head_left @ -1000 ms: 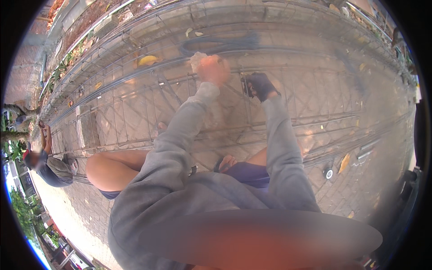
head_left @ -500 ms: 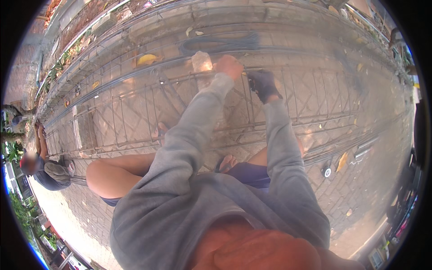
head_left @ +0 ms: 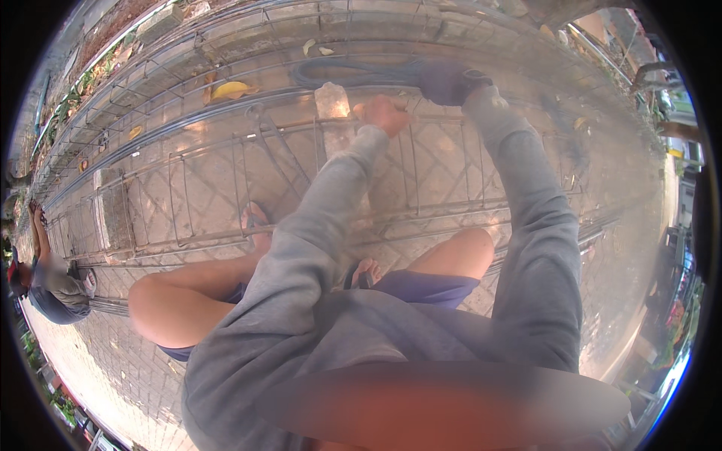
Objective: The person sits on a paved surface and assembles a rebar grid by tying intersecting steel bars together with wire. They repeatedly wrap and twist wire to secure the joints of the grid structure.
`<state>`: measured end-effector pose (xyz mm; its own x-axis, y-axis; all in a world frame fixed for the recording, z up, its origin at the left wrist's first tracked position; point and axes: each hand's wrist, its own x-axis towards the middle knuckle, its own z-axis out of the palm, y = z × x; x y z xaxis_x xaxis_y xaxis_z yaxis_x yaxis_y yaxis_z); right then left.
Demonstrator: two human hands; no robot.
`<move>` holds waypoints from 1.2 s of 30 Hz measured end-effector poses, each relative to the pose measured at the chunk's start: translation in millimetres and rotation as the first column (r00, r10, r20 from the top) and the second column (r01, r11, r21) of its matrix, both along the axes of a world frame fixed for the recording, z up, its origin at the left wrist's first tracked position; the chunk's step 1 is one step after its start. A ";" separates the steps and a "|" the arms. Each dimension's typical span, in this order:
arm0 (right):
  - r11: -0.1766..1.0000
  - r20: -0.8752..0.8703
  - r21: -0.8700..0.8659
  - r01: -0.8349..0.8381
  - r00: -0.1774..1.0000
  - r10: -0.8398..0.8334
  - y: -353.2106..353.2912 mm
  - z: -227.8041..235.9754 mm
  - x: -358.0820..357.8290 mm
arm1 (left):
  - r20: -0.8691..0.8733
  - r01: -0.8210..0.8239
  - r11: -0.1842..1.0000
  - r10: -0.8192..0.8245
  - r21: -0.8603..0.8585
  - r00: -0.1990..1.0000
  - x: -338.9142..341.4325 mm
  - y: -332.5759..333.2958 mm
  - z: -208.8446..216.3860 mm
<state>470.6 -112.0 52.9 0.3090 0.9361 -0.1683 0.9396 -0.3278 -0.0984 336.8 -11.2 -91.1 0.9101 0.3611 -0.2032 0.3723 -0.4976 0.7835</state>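
Note:
A steel rebar cage (head_left: 410, 169), long rods with square stirrups, lies on the paving in front of my knees. My bare left hand (head_left: 382, 115) is closed at its far long rod; what the fingers hold is too small to make out. Beyond the cage my right hand (head_left: 451, 83), in a dark glove, reaches over the right end of a looped bundle of grey-blue wire (head_left: 331, 73). That hand's fingers are hidden, so I cannot tell whether it touches the bundle. A pale broken brick (head_left: 332, 101) stands just left of my left hand.
A concrete block (head_left: 113, 213) is by the cage's left part. More rods and another cage (head_left: 180, 64) run along the far side, by a concrete curb (head_left: 259, 35). A yellow leaf (head_left: 232, 90) lies among them. Another person (head_left: 56, 289) squats at far left.
My right hand has moved from the cage's far rod, farther away and slightly right, to the wire bundle. My left hand stays closed at the rod. The view has shifted slightly.

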 end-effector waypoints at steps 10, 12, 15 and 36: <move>0.962 0.074 -0.238 0.133 0.990 -0.118 52.6 -22.1 7.1 | -0.256 -0.125 0.992 0.129 0.032 0.958 27.4 -3.8 3.1; 0.969 0.002 -0.078 0.234 0.972 -0.234 31.5 -35.4 -2.5 | -0.283 -0.187 0.982 0.185 0.021 0.941 26.6 -2.5 10.3; 0.902 0.063 -0.408 0.142 0.990 -0.127 4.1 -30.3 3.3 | -0.186 -0.214 0.975 0.199 -0.064 0.962 15.8 1.6 21.1; 0.919 -0.549 0.292 0.267 0.833 -0.067 -0.2 -40.5 -265.1 | -0.179 -0.600 0.693 0.701 0.399 0.690 -170.6 73.6 63.7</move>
